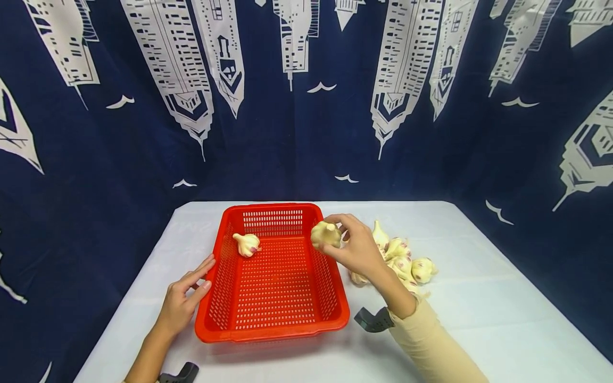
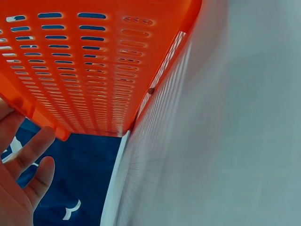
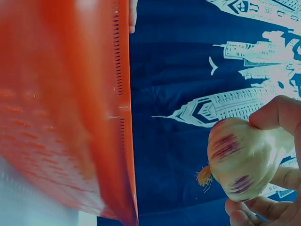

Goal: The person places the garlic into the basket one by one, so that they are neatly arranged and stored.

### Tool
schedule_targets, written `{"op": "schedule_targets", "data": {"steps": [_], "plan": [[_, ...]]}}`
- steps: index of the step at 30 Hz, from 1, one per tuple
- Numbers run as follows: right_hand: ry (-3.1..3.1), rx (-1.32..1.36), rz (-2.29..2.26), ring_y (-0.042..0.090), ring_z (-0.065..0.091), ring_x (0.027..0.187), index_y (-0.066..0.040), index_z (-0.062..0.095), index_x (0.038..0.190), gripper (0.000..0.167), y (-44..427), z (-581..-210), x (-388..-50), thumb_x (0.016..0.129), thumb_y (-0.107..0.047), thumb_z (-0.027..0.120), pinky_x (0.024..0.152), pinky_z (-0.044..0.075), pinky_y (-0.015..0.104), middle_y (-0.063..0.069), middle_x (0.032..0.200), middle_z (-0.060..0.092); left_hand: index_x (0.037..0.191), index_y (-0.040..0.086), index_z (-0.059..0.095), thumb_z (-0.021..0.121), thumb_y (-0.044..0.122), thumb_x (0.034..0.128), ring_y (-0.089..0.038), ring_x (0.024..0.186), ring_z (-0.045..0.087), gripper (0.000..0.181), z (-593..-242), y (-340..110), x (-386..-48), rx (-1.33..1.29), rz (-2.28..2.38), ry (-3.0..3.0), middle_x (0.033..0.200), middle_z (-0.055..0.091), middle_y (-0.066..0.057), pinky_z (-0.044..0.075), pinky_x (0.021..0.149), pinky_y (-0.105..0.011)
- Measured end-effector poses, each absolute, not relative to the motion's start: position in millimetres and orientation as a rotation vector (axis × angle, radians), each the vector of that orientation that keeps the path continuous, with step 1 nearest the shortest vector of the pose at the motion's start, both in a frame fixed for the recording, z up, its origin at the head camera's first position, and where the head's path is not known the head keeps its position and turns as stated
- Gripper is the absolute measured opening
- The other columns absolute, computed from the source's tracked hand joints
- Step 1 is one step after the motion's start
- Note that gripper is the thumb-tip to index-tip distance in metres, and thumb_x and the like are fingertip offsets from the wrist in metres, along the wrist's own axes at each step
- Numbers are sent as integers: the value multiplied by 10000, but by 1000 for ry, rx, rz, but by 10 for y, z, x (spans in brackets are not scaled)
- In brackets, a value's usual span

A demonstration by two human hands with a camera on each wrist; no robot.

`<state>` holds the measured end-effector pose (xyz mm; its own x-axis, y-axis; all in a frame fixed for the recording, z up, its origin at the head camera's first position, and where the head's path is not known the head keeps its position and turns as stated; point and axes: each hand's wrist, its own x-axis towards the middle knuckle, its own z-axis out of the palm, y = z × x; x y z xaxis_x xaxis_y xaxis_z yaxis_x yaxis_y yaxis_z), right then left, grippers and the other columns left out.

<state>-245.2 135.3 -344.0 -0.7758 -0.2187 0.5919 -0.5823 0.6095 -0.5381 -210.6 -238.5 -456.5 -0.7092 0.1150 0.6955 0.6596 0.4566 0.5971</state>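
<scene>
My right hand [image 1: 356, 244] grips a garlic bulb [image 1: 326, 234] above the right rim of a red plastic basket [image 1: 275, 334]. In the right wrist view, thumb and fingers hold the same bulb [image 3: 244, 157], whose skin has purple streaks and whose roots point toward the basket wall [image 3: 56, 117]. One more garlic bulb [image 1: 247, 244] lies inside the basket near its left wall. My left hand [image 1: 181, 300] touches the basket's left rim with fairly straight fingers. The left wrist view has this hand [image 2: 21, 174] beside the slotted basket wall [image 2: 89, 61].
Several garlic bulbs [image 1: 401, 260] lie heaped on the white tabletop [image 1: 460, 319] right of the basket, partly hidden behind my right hand and forearm. A dark blue cloth [image 1: 297, 143] printed with white buildings hangs behind the table.
</scene>
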Motion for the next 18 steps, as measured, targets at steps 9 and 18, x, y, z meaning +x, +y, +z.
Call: {"op": "schedule_targets", "data": {"steps": [9, 18], "plan": [[-2374, 646, 1051, 180, 615, 749, -65, 683, 1138, 452, 1274, -3351, -2595, 753, -256, 823, 656, 502, 330, 52, 981, 692, 1324, -13, 609, 599, -64, 881, -7, 988, 588, 445, -4571, -2409, -2109, -672, -1239, -2145, 1384, 558, -187, 446, 698, -190], [-2469, 645, 1066, 186, 640, 781, -67, 687, 1075, 397, 1162, -3210, -2703, 772, -290, 815, 630, 520, 322, 39, 919, 700, 1296, -57, 612, 597, -115, 826, -31, 983, 603, 473, -4617, -2425, -2141, -713, -1282, -2087, 1387, 557, -179, 450, 666, -230]]}}
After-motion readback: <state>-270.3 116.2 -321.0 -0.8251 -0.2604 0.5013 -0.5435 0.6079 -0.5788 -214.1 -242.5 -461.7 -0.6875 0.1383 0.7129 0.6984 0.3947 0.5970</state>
